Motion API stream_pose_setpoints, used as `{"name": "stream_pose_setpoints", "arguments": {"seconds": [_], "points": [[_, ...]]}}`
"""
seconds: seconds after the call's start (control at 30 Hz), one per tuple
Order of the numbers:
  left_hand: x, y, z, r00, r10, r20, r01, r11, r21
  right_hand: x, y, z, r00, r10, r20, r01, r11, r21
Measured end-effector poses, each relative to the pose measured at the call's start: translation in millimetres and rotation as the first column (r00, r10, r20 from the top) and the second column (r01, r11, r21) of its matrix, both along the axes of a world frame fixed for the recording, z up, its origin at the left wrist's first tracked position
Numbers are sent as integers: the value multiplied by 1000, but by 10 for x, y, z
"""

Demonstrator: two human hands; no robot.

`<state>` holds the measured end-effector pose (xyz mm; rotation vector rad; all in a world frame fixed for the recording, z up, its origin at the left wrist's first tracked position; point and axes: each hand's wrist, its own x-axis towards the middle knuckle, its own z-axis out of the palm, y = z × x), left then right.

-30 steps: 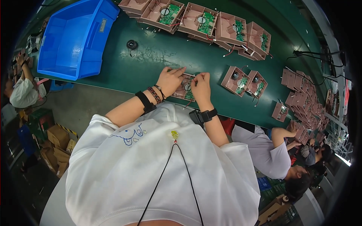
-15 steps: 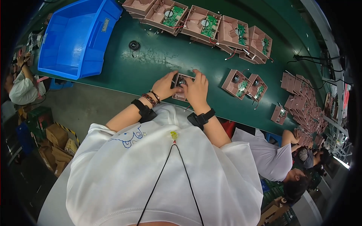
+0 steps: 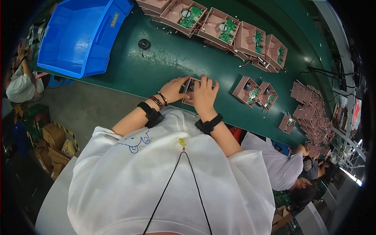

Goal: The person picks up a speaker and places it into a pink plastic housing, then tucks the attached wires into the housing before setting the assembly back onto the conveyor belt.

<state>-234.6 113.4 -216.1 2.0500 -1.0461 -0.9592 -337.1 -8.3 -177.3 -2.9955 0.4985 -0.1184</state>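
A small pink plastic housing (image 3: 187, 101) sits on the green bench in front of me, with dark parts inside it. My left hand (image 3: 173, 91) grips its left side, fingers along the far left edge and thumb at the near part. Over its right side lies my right hand (image 3: 205, 96), its fingers bent on the housing and its thumb reaching into the opening. Much of the inside is hidden by my hands. Farther off to the left lies a round black speaker (image 3: 144, 44) with a short lead.
A large blue bin (image 3: 74, 43) stands at the far left. Along the back runs a row of pink housings (image 3: 213, 27) with green circuit boards and wires. Two more housings (image 3: 247, 92) are at right, before a big pile (image 3: 311, 113). A co-worker (image 3: 276, 162) sits at right.
The view has shifted slightly. My right hand has moved a little over the housing, its fingers now more bent, and the round dark part inside is more covered. My left hand keeps its hold.
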Motion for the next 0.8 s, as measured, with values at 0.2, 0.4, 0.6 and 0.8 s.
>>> {"name": "stream_pose_setpoints", "arguments": {"seconds": [0.2,0.4,0.6,0.8], "points": [[46,-22,41,1000,-17,8,17,1000,24,68,-12,-36,999,-18,-40,19,1000,10],[49,-35,32,1000,-16,16,16,1000,19,51,-65,19,995,-51,-87,65,982,175],[57,-35,61,1000,-14,-2,14,1000,25,5,-51,-62,998,-19,-62,27,990,137],[89,-107,108,999,-40,0,40,999,29,-12,-69,-10,999,-11,-33,16,986,166]]}}
